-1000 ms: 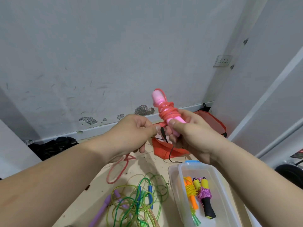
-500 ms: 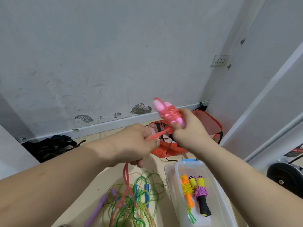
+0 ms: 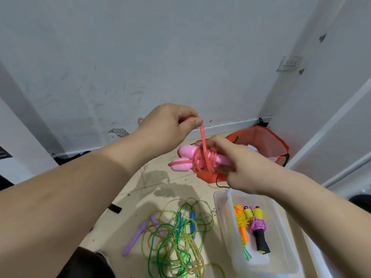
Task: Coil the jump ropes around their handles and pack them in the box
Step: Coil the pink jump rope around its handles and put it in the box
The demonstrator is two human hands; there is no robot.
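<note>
Perhaps home room, scuffed wall, tile floor

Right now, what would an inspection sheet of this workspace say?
Surface: beige tiled floor, dusty specks.
Job's things: pink plastic jump rope partly coiled round its handles; clear plastic box holding two coiled ropes; green-and-yellow rope tangle loose on floor.
Clutter: orange fabric bag by the wall.
Hands: left hand pinches the pink strand; right hand grips the handles.
Cables: thin black cord beside the bag.
Surroundings: scuffed grey wall, wall socket.
</note>
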